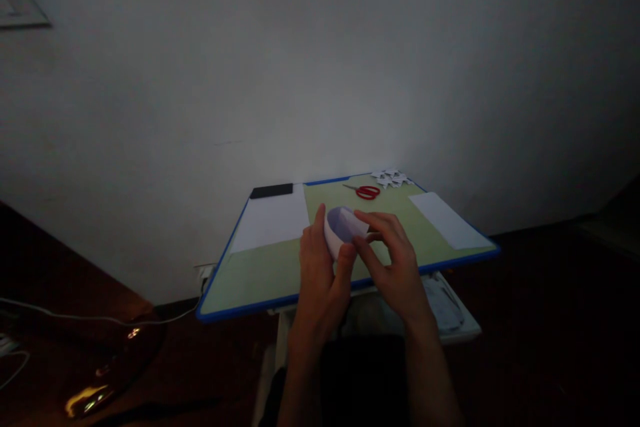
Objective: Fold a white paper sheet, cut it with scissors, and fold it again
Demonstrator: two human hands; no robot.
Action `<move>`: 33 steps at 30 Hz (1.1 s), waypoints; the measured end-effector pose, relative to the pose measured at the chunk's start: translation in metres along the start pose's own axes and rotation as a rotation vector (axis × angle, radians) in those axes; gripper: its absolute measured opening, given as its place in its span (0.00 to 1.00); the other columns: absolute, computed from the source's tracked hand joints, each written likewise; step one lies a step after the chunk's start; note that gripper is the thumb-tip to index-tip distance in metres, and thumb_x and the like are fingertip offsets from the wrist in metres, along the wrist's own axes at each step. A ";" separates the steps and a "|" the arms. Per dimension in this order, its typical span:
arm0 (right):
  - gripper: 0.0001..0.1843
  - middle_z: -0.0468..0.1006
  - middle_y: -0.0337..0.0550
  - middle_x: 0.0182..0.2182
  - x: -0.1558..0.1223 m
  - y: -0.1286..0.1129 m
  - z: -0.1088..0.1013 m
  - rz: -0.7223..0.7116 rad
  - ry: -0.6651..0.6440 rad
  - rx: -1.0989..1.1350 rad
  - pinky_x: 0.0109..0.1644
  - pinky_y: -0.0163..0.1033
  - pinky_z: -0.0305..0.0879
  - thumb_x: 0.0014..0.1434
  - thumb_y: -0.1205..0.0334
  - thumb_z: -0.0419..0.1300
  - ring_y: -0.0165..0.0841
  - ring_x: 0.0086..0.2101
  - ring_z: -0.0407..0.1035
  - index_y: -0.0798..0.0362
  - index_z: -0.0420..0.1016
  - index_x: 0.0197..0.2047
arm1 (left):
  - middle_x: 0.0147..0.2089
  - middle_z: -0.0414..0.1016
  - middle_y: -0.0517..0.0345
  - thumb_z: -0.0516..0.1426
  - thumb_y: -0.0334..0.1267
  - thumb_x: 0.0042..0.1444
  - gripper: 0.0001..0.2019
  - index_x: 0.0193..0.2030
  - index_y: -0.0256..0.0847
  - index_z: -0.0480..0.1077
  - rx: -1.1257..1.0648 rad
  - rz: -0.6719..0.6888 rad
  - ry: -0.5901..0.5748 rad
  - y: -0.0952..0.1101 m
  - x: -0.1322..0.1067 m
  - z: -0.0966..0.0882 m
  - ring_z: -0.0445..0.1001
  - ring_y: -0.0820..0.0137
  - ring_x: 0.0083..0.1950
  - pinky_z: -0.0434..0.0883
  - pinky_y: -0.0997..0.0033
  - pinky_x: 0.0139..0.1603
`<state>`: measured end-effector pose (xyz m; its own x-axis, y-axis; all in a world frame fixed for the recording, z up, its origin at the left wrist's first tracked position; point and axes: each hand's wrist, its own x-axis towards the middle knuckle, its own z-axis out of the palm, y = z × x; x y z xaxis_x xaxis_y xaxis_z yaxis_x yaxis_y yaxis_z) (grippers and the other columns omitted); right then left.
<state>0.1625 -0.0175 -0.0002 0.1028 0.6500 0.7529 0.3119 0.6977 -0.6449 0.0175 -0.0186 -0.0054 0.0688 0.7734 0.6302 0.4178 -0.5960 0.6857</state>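
Above the near part of the table, a sheet of white paper [341, 227] is curled into a loop with its hollow facing up. My left hand [323, 257] is wrapped round the loop's left side, thumb at the near rim. On the right, the fingers and thumb of my right hand [393, 257] pinch the paper's free edge. Beyond the hands, red-handled scissors [367, 192] lie on the green tabletop, blades pointing left. Folded white paper pieces [391, 178] sit in a cluster at the far right corner.
The green table [250, 283] has a blue rim and stands near a pale wall [320, 67]. White sheets [273, 220] lie at left under a black flat object [271, 191]. Another white sheet [450, 220] is at right. A shelf [450, 313] juts below; a white cable [100, 317] runs at left.
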 end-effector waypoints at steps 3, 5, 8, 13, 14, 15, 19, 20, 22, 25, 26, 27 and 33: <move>0.10 0.75 0.45 0.51 0.000 0.002 -0.004 -0.009 0.011 0.006 0.51 0.47 0.74 0.72 0.62 0.60 0.41 0.52 0.73 0.41 0.78 0.54 | 0.75 0.59 0.39 0.49 0.56 0.74 0.35 0.81 0.47 0.46 0.044 0.006 0.030 0.001 0.001 -0.001 0.59 0.50 0.75 0.58 0.43 0.74; 0.07 0.75 0.45 0.50 -0.001 0.002 -0.007 -0.003 0.014 0.030 0.52 0.47 0.74 0.72 0.63 0.60 0.41 0.52 0.73 0.43 0.79 0.48 | 0.73 0.60 0.40 0.50 0.57 0.74 0.35 0.81 0.47 0.47 0.070 0.004 0.042 0.001 0.001 -0.002 0.61 0.50 0.74 0.59 0.43 0.73; 0.04 0.75 0.45 0.48 -0.002 0.001 -0.011 0.010 -0.014 0.072 0.53 0.47 0.72 0.69 0.63 0.62 0.41 0.51 0.73 0.45 0.78 0.43 | 0.71 0.63 0.40 0.50 0.56 0.73 0.35 0.81 0.47 0.47 0.097 -0.002 0.046 0.002 0.002 -0.005 0.63 0.50 0.71 0.61 0.43 0.71; 0.13 0.75 0.45 0.45 -0.001 -0.002 -0.010 0.084 -0.047 0.122 0.49 0.44 0.70 0.71 0.57 0.62 0.39 0.48 0.73 0.48 0.74 0.33 | 0.65 0.67 0.42 0.50 0.57 0.73 0.34 0.80 0.46 0.51 0.147 0.031 0.029 0.005 0.003 -0.006 0.67 0.52 0.64 0.63 0.44 0.68; 0.16 0.75 0.44 0.43 0.000 -0.002 -0.009 0.099 -0.042 0.119 0.48 0.43 0.70 0.71 0.56 0.61 0.38 0.45 0.73 0.48 0.72 0.30 | 0.64 0.68 0.42 0.50 0.58 0.73 0.34 0.79 0.46 0.52 0.158 0.036 0.024 0.006 0.004 -0.006 0.67 0.52 0.63 0.64 0.45 0.67; 0.19 0.75 0.43 0.41 0.000 -0.001 -0.008 0.111 -0.045 0.112 0.47 0.42 0.70 0.71 0.55 0.62 0.37 0.43 0.73 0.49 0.70 0.28 | 0.63 0.68 0.43 0.49 0.58 0.73 0.34 0.79 0.46 0.53 0.166 0.037 0.015 0.006 0.004 -0.006 0.67 0.52 0.62 0.64 0.45 0.66; 0.12 0.79 0.42 0.41 0.000 0.004 -0.007 0.150 -0.148 0.082 0.46 0.42 0.70 0.67 0.55 0.67 0.38 0.44 0.75 0.48 0.75 0.32 | 0.59 0.67 0.45 0.47 0.60 0.73 0.34 0.79 0.47 0.53 0.185 0.031 -0.016 0.002 0.005 -0.007 0.67 0.54 0.60 0.65 0.47 0.64; 0.07 0.80 0.42 0.43 -0.001 0.006 -0.007 0.165 -0.181 0.081 0.47 0.42 0.71 0.66 0.56 0.68 0.39 0.46 0.76 0.47 0.78 0.37 | 0.59 0.67 0.45 0.46 0.60 0.74 0.34 0.79 0.48 0.53 0.190 0.025 -0.017 0.001 0.005 -0.008 0.67 0.54 0.60 0.65 0.46 0.65; 0.08 0.82 0.43 0.48 -0.002 0.010 -0.007 0.191 -0.232 0.089 0.49 0.44 0.73 0.66 0.57 0.68 0.40 0.49 0.76 0.45 0.80 0.48 | 0.57 0.67 0.46 0.42 0.61 0.74 0.33 0.79 0.49 0.54 0.196 0.012 -0.013 -0.003 0.005 -0.011 0.66 0.53 0.59 0.65 0.45 0.65; 0.14 0.83 0.42 0.52 -0.002 0.012 -0.006 0.194 -0.280 0.114 0.53 0.46 0.74 0.66 0.61 0.68 0.40 0.50 0.77 0.44 0.81 0.54 | 0.58 0.66 0.47 0.37 0.59 0.75 0.32 0.79 0.52 0.56 0.167 -0.007 -0.012 -0.009 0.006 -0.014 0.66 0.54 0.59 0.64 0.44 0.65; 0.15 0.83 0.42 0.53 -0.002 0.013 -0.006 0.184 -0.284 0.120 0.54 0.46 0.74 0.65 0.62 0.68 0.39 0.50 0.78 0.44 0.81 0.55 | 0.58 0.66 0.47 0.36 0.57 0.76 0.31 0.79 0.53 0.56 0.145 -0.013 -0.013 -0.011 0.006 -0.016 0.66 0.54 0.60 0.64 0.44 0.66; 0.16 0.83 0.42 0.53 -0.002 0.012 -0.006 0.176 -0.281 0.125 0.55 0.46 0.74 0.65 0.63 0.69 0.39 0.51 0.78 0.43 0.81 0.55 | 0.58 0.66 0.48 0.37 0.54 0.77 0.29 0.79 0.54 0.56 0.119 -0.022 -0.017 -0.012 0.006 -0.017 0.65 0.54 0.60 0.64 0.43 0.66; 0.21 0.83 0.43 0.53 -0.001 0.006 -0.007 0.171 -0.209 0.135 0.50 0.43 0.75 0.59 0.58 0.75 0.39 0.50 0.77 0.44 0.82 0.56 | 0.58 0.66 0.49 0.51 0.39 0.74 0.25 0.75 0.50 0.60 0.090 0.048 0.017 -0.012 0.009 -0.021 0.66 0.57 0.60 0.67 0.47 0.65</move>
<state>0.1709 -0.0158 -0.0039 -0.0583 0.8000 0.5972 0.1772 0.5970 -0.7824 -0.0058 -0.0090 -0.0002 0.0760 0.7402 0.6681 0.4938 -0.6100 0.6197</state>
